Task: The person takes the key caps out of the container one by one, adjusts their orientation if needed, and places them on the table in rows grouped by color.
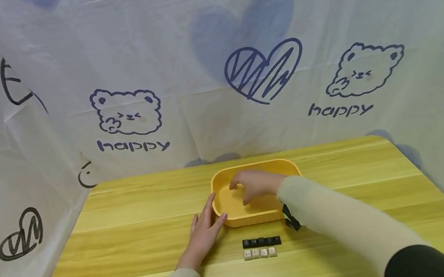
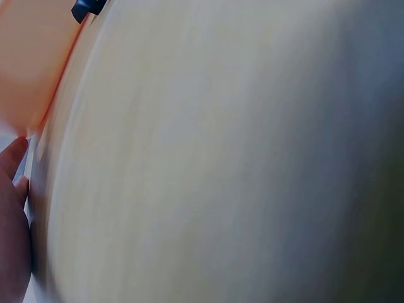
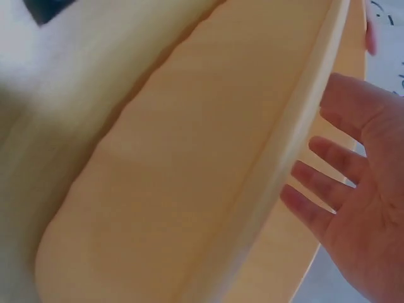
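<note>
A yellow-orange plastic tray (image 1: 257,219) with rounded corners sits toward the back of the table. My left hand (image 1: 204,237) is at its front left corner, thumb and fingers extended against the rim. In the left wrist view only part of that hand (image 2: 14,221) shows beside the tray wall (image 2: 31,63). My right hand (image 1: 258,184) reaches over the tray's inside, fingers loosely bent and spread. The right wrist view shows the same hand (image 3: 372,183) behind the tray's near wall (image 3: 170,145), with nothing visible in its grasp.
In front of the tray lie a row of black keycaps (image 1: 261,242) and, nearer, a row of white keycaps (image 1: 260,253). The wood-grain table (image 1: 132,232) is bordered by a hanging white cloth (image 1: 201,122) with drawn bears and hearts.
</note>
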Tool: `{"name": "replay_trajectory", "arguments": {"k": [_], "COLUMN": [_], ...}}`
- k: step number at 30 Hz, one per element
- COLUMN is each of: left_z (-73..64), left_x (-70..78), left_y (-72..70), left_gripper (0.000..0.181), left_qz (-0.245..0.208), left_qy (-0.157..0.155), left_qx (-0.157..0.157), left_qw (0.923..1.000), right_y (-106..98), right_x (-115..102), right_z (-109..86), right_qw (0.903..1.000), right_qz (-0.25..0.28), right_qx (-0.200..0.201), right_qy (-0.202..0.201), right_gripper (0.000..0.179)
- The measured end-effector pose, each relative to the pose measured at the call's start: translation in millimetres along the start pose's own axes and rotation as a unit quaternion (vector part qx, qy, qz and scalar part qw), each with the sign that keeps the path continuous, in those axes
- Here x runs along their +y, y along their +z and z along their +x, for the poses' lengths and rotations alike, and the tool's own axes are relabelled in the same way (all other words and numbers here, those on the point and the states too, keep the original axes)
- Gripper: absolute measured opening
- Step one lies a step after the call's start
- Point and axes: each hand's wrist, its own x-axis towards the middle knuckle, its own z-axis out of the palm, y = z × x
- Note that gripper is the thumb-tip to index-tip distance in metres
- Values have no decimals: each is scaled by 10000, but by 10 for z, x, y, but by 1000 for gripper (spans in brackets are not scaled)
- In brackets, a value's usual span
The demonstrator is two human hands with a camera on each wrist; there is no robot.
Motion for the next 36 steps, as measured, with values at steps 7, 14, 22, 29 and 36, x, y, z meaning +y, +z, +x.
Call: {"name": "replay_trajectory", "arguments": {"k": [7,14,22,29,36], "left_z": [-13,-1,9,14,16], "left_x": [7,-1,0,-11,-28], "left_y": [23,39,26,17,13], "left_gripper": [70,70,69,69,71], "left_qz": [11,-10,12,42,53], "left_qy": [93,82,151,146,164], "left_qx": [75,51,71,96,84], "left_qw": [9999,10000,9999,9998,9998], "right_y": [76,133,144,140,123], "right_x": [69,138,167,178,205], "right_z": [74,73,51,-20,-109], "right_qw": [9995,9988,9975,9967,9972], "right_qz": [-109,-235,-269,-11,62], "right_qx": [-307,-426,-659,-808,-711], "right_qy": [-3,84,-13,38,-219], "right_gripper": [63,56,42,24,20]}}
